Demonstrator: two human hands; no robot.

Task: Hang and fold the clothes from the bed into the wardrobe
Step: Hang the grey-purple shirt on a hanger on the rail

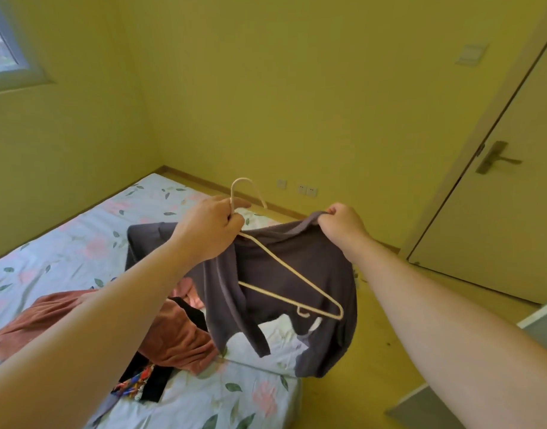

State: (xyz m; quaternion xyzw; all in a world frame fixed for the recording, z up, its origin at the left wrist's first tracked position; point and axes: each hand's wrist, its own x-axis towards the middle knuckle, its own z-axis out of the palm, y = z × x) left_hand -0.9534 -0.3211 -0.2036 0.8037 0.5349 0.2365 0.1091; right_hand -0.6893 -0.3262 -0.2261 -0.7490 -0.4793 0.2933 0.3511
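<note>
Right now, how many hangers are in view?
1: the hanger, held by the left hand against the grey shirt. More may hide under the clothes on the bed.

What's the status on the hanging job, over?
Left hand grips cream hanger at its neck. Right hand pinches dark grey top by its edge. Top not yet squared on hanger. Rust garment lies on bed.

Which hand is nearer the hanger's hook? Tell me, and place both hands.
Left. The left hand holds the hanger just below its hook; the right hand pinches the shirt collar, apart, off to the hook's right.
</note>
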